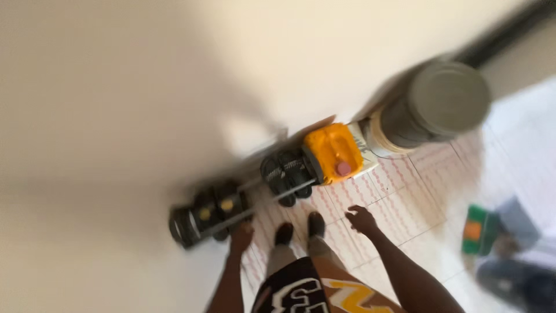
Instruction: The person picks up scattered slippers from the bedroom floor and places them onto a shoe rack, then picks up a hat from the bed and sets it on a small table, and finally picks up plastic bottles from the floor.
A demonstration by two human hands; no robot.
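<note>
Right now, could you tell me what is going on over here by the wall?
A person stands on the tiled floor facing a low shoe rack set against the wall. The left hand reaches down near the dark shoes with yellow spots; the picture is too blurred to tell whether it touches them. The right hand hangs open and empty above the tiles. A yellow jerrycan and a grey drum stand beside the rack.

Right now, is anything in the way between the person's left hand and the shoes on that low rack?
Nothing visible. The left hand hangs right at the shoe rack, beside the dark shoes. The picture is blurred, so actual contact cannot be told.
</note>
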